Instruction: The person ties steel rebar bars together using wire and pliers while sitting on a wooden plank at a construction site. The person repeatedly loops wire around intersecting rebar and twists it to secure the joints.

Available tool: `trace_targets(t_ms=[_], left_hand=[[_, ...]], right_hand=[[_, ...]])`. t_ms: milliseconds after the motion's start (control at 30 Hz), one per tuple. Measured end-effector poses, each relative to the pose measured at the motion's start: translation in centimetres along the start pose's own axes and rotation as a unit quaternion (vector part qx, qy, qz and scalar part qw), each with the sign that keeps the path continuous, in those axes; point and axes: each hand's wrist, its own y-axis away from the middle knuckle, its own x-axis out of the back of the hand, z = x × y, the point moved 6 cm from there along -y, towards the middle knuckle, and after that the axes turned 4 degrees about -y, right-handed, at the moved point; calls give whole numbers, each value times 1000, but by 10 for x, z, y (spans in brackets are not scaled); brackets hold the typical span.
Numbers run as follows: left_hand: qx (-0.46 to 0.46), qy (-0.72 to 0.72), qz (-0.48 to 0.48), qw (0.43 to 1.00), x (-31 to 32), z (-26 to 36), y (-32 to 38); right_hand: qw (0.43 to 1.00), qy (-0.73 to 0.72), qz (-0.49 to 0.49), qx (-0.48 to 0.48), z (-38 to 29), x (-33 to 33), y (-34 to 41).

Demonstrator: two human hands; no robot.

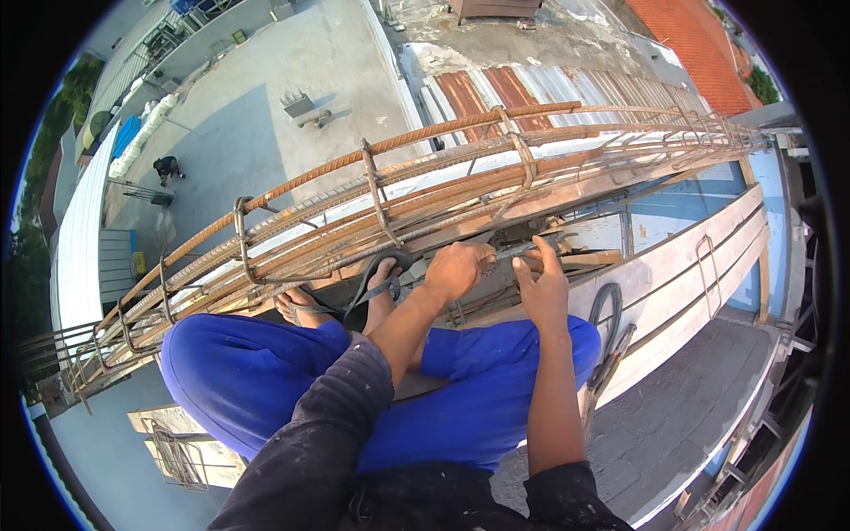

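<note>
My left hand (459,271) is curled above the gap beside the rebar cage, its fingers bent inward. A short ribbed bar (489,272) shows just below its fingertips; whether the hand grips it is unclear. My right hand (544,282) is raised just to the right, thumb and fingers apart, with nothing visible between them. Beyond both hands runs the long rusty rebar cage (392,179), its bars ringed by bent steel stirrups (373,182). My crossed legs in blue trousers (451,405) lie beneath my forearms, and my feet wear dark sandals (372,275).
Whitish planks (677,265) extend to the right, with a stirrup (709,275), a dark loop (607,302) and a rusty hand tool (614,362) near my knee. More stirrups (174,455) rest at lower left. Far below, a person (167,169) bends over a concrete floor (319,46).
</note>
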Motion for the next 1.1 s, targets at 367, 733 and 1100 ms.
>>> trace_targets(t_ms=[367, 733, 1100], left_hand=[[-32, 64, -61, 996, -19, 12, 28], [41, 48, -30, 998, 3, -23, 43], [149, 59, 63, 985, 67, -103, 71]], right_hand=[[992, 85, -44, -79, 6, 5, 54], [982, -70, -153, -90, 9, -32, 49], [988, -110, -47, -99, 28, -39, 44]])
